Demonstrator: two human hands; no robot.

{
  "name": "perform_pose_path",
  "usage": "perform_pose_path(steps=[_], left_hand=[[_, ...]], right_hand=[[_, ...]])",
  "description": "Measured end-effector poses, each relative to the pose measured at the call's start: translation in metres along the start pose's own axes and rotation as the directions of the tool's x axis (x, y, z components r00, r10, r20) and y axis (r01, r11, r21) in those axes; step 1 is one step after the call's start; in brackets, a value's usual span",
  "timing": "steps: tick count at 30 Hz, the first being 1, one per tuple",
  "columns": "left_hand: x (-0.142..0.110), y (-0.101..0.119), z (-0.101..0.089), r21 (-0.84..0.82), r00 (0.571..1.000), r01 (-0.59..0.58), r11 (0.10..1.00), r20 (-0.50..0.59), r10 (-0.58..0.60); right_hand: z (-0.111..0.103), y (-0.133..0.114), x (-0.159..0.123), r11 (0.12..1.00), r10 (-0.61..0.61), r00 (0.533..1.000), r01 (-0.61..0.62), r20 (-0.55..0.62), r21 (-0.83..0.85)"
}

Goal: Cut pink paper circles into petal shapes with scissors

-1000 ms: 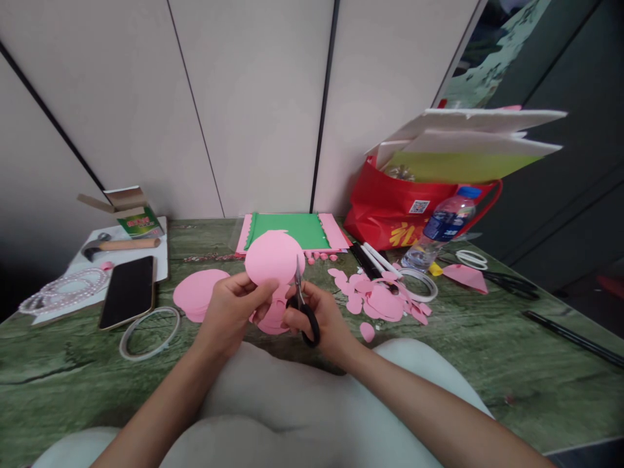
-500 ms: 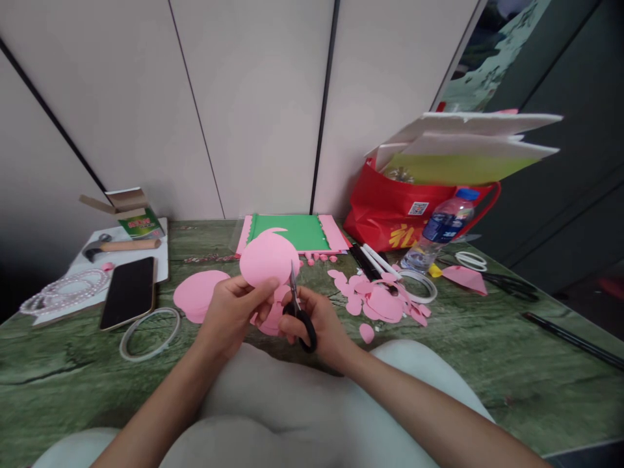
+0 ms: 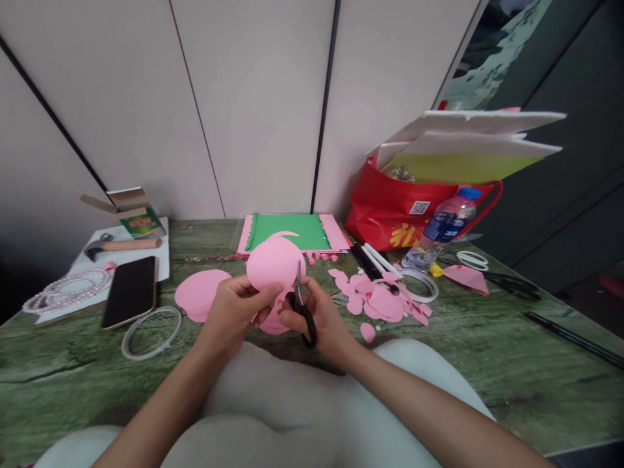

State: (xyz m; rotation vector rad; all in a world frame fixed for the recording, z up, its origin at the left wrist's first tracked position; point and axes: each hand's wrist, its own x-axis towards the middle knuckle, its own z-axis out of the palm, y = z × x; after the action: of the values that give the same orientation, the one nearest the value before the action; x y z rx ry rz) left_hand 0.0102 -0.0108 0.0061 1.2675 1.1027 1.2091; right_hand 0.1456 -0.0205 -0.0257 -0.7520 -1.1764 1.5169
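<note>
Between the fingers and thumb of my left hand (image 3: 238, 307) is a pink paper circle (image 3: 273, 261), held up above the table. A thin curved strip hangs off its top edge. My right hand (image 3: 319, 318) is closed on black-handled scissors (image 3: 308, 320), whose blades point up at the circle's right edge. Below my hands, more pink paper pieces (image 3: 273, 322) lie partly hidden. A stack of pink paper rounds (image 3: 197, 296) rests to the left of my left hand. Right of the scissors is a pile of pink paper scraps (image 3: 385, 302).
Left lie a black phone (image 3: 130, 291), a tape roll (image 3: 152, 335), bead strings (image 3: 68, 292), a hammer (image 3: 121, 245) and a small box (image 3: 139, 218). Behind is a green-and-pink sheet (image 3: 287, 231). Right stand a red bag (image 3: 375, 208) and a water bottle (image 3: 446, 224), near another tape roll (image 3: 419, 285).
The paper circle has moved slightly right and turned a little in my left hand. Its curved strip now reaches further right. The scissors remain at the circle's right edge.
</note>
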Motion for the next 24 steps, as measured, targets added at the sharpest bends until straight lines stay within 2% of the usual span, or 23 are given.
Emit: perform_pose_path(steps=[18, 24], left_hand=[[0.001, -0.0017, -0.0016, 0.001, 1.0, -0.005, 1.0, 0.018, 0.005], [0.0004, 0.0001, -0.0006, 0.002, 1.0, 0.002, 1.0, 0.001, -0.002]], right_hand=[[-0.0001, 0.0008, 0.0003, 1.0, -0.017, 1.0, 0.018, 0.018, -0.017], [-0.0016, 0.0011, -0.0001, 0.996, -0.011, 1.0, 0.01, -0.007, -0.084]])
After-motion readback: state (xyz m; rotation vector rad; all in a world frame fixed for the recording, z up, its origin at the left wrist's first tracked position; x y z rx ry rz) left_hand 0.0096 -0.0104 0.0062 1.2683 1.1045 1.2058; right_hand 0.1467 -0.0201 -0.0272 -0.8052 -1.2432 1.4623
